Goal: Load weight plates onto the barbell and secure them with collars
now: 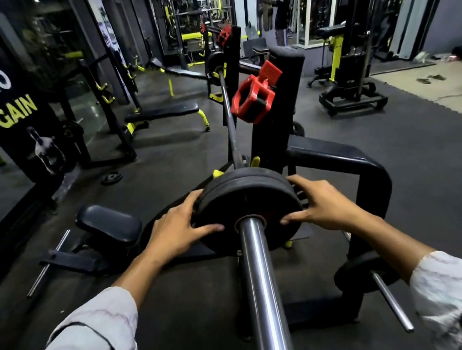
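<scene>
Wall banner [5, 96]: far left, reads "NO GAIN"; plays no part in the task.
Flat bench [161, 113]: left of centre and well behind, with a small loose plate [111, 177] on the floor nearer in.
Left hand [177, 230]: on the left edge of the weight plate, fingers [195, 201] curled over the rim and thumb laid across the face toward the hub.
Weight plate [248, 212]: centre, threaded on the barbell sleeve [260, 282], flat face toward the camera; a second plate edge shows just behind it, touching.
Barbell axis: the barbell runs straight away from the person, the bare sleeve end nearest, the thin bar [229, 122] carrying on to the far rack.
Key relation: both hands sit level on opposite sides of the plate, neither nearer, so any push goes along the sleeve, away from the body.
Red collar [255, 98]: open, perched on the black upright beyond the plate, up and right, nearer the right hand; not yet on the sleeve.
Right hand [317, 207]: mirrors the other, fingers wrapped over the right rim, thumb on the face.
Step, by my judgement: seating the plate, collar next.
</scene>
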